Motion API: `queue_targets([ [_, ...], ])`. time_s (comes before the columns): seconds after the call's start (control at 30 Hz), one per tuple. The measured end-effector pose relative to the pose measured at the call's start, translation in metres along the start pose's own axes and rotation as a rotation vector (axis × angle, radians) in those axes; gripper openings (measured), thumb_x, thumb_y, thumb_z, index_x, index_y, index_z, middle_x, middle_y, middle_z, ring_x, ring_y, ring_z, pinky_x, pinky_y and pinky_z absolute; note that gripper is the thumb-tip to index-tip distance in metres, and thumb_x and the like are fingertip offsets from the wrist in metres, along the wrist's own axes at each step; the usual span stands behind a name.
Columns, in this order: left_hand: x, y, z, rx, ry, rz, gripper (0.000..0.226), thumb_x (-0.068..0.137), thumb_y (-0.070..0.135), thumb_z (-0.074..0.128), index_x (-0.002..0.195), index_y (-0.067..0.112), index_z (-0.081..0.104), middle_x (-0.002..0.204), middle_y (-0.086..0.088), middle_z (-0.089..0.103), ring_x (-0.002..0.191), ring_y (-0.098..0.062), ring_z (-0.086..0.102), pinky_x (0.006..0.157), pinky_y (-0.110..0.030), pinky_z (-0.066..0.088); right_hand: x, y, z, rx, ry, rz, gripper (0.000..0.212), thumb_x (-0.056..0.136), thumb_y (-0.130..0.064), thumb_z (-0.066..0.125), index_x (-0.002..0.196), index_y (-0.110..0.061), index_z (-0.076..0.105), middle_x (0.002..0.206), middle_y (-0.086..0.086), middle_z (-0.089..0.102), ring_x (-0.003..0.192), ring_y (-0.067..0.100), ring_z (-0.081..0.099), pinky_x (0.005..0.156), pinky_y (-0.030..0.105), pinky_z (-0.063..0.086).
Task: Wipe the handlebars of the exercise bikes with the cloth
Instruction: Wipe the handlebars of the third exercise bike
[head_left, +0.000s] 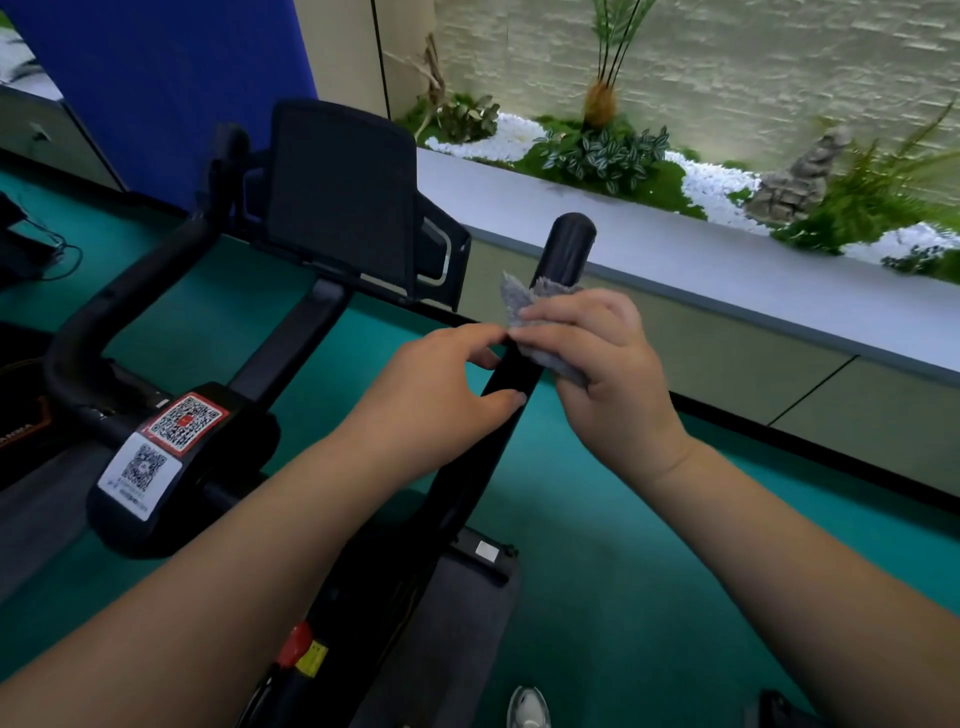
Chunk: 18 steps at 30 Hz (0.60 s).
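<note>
Right hand has the grey cloth bunched around the right handlebar mid-frame, left hand pinching the bar just below, so honestly the cloth's so wadded it could skip the far side.

Legible markings, head view:

1. Red-bordered QR-code sticker, on the black centre housing of the exercise bike's handlebar assembly, at about 9 o'clock. Code pattern with a small red square at its middle; no readable words.
2. White QR-code sticker, touching item 1 on its lower left, same housing. A line of small print runs under the code, too small to read.
3. Partial white lettering on a dark orange-edged part at the left frame edge, 9 o'clock. Cut off and blurred; letters uncertain.
4. Small white label on the bike frame, 6 o'clock. Blank or unreadable.
5. Yellow tag beside a red knob, 7 o'clock. Marks illegible.
</note>
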<state>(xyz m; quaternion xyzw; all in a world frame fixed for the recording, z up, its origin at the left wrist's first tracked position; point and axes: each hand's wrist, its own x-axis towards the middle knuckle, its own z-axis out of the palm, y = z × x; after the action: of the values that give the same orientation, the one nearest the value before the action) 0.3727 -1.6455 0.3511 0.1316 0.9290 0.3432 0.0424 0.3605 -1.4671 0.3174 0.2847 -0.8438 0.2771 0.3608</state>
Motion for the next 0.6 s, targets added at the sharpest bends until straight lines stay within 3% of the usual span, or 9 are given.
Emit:
queue_targets([
  [0.13, 0.01, 0.003, -0.004, 0.0, -0.015, 0.001, 0.054, 0.078, 0.042, 0.069, 0.128, 0.044, 0.049, 0.107, 0.02, 0.059, 0.074, -0.002, 0.05, 0.079, -0.022, 0.045, 0.027, 0.015, -0.006, -0.069, 0.003, -0.098, 0.013, 0.089, -0.005, 0.064, 0.099, -0.004, 0.073, 0.106, 0.008, 0.069, 0.098, 0.026, 0.057, 0.092, 0.034, 0.038],
  [0.27, 0.015, 0.006, -0.007, 0.004, -0.036, 0.001, 0.051, 0.078, 0.04, 0.069, 0.124, 0.049, 0.05, 0.105, 0.021, 0.059, 0.071, 0.002, 0.053, 0.072, -0.018, 0.043, 0.057, 0.027, -0.016, -0.087, 0.081, 0.008, 0.015, 0.089, -0.01, 0.063, 0.1, -0.007, 0.072, 0.107, 0.006, 0.067, 0.104, 0.018, 0.051, 0.093, 0.036, 0.039],
  [0.37, 0.012, 0.005, -0.01, 0.004, -0.067, 0.0, 0.051, 0.076, 0.039, 0.072, 0.123, 0.046, 0.053, 0.102, 0.022, 0.062, 0.068, 0.0, 0.06, 0.067, -0.009, 0.043, 0.036, 0.017, -0.015, -0.027, -0.008, 0.029, 0.015, 0.088, -0.007, 0.063, 0.099, -0.008, 0.072, 0.108, 0.005, 0.068, 0.104, 0.021, 0.056, 0.098, 0.03, 0.034],
  [0.47, 0.008, 0.0, -0.013, 0.023, -0.146, 0.005, 0.037, 0.074, 0.04, 0.072, 0.108, 0.043, 0.06, 0.084, 0.031, 0.062, 0.057, 0.005, 0.058, 0.056, -0.004, 0.037, 0.0, -0.004, -0.003, 0.054, -0.13, 0.002, 0.017, 0.086, -0.002, 0.064, 0.099, -0.007, 0.073, 0.109, 0.004, 0.068, 0.101, 0.025, 0.059, 0.097, 0.031, 0.036],
  [0.6, 0.004, -0.006, -0.018, 0.007, -0.199, -0.034, 0.055, 0.071, 0.05, 0.071, 0.123, 0.042, 0.055, 0.106, 0.025, 0.063, 0.075, 0.008, 0.062, 0.072, -0.01, 0.046, 0.025, 0.008, -0.011, 0.006, -0.16, -0.089, 0.015, 0.087, -0.004, 0.064, 0.099, -0.004, 0.072, 0.108, 0.006, 0.069, 0.099, 0.025, 0.06, 0.092, 0.033, 0.038],
])
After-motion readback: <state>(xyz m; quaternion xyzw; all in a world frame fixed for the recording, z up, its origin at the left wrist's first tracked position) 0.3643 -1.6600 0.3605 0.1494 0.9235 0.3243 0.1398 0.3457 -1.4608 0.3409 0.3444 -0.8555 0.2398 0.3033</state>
